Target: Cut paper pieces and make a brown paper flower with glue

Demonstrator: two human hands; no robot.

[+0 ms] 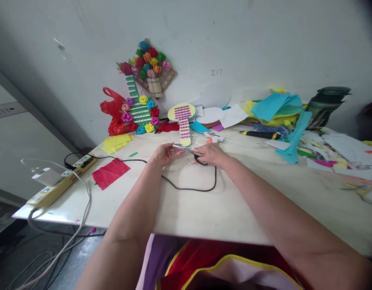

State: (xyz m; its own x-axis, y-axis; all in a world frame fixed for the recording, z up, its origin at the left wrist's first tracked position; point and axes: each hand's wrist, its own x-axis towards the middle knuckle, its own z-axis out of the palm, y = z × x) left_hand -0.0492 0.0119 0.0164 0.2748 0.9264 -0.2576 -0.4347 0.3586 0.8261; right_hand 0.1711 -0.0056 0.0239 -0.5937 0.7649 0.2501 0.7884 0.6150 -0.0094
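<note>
My right hand (211,155) is closed on a pair of scissors (200,161) with black handles, their blades pointing left. My left hand (165,155) is pinched around a thin whitish strip (178,147), which meets the scissor blades. Whether the blades are apart is too small to tell. Just beyond both hands lies a yellow paper guitar shape (185,139), its round end propped at the back and its neck toward me. Rows of purple and white pieces cover its front.
A black cord (192,189) loops under my forearms from a power strip (49,193) at left. Red paper (111,174) lies beside it. A glue gun (216,139) rests behind my right hand. Paper flowers (149,60), blue paper (270,105) and a dark bottle (326,106) stand at the back.
</note>
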